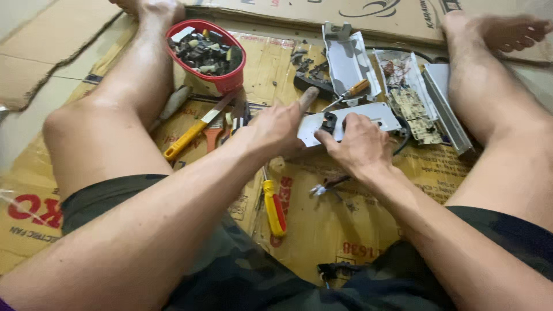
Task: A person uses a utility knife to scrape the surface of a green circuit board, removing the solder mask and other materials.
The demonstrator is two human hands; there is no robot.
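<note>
A: Where is the pale grey plastic panel [377,115] found?

B: On the cardboard sheet [322,224], between the legs, just in front of both hands. A small black part [329,122] is seated on its left half.

A: Left hand [276,128]?

B: The panel's left edge is pressed by it, index finger stretched out toward the pile of dark parts [308,72]. Nothing is seen clasped in it; the hand is spread flat, not closed.

A: Right hand [356,144]?

B: It is laid on the panel's middle, fingertips pinched at the black part. Whether the part is actually clamped cannot be told, since the fingertips are partly hidden.

A: Surroundings?

B: An orange-handled screwdriver [350,93] is lying just above the panel, against a grey plastic housing [348,57]. A circuit board [412,109] is seen to the right, near the right leg. A red bowl [222,80] filled with small parts is placed at upper left. A yellow-handled knife [193,133] is lying beside the left leg, and a yellow and red tool [275,208] is lying under the left forearm.
</note>
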